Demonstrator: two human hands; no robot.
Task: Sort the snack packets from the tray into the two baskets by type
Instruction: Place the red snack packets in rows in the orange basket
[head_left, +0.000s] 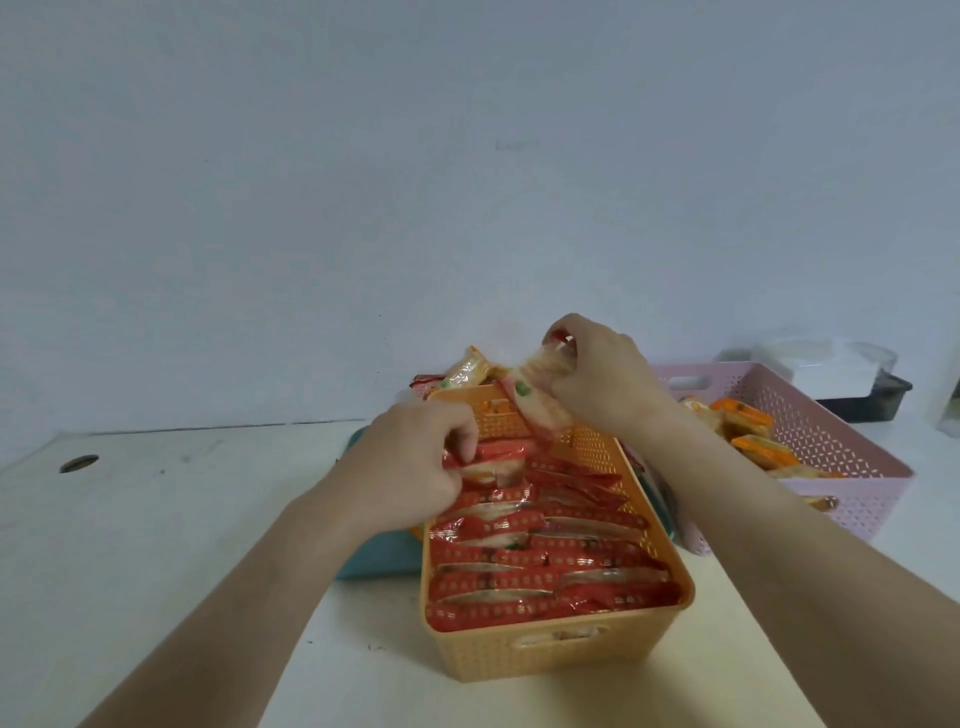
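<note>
Hands (415, 457) (602, 374) on glossy crinkled packets (524, 405) above perforated orange basket (561, 644).

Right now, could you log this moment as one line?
left hand: holds red packet | right hand: holds packet | orange basket: nearly full

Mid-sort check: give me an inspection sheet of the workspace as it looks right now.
Surface: white table, a round hole near its left edge.
Job's things: orange basket packed with red packets; pink basket holds orange packets; teal tray partly hidden, packets heaped behind.
Clutter: black tray with a clear container, far right.
Grippers: left hand grips a red packet; right hand holds a pale packet.
Cables: nothing seen.
Surroundings: plain wall.
</note>
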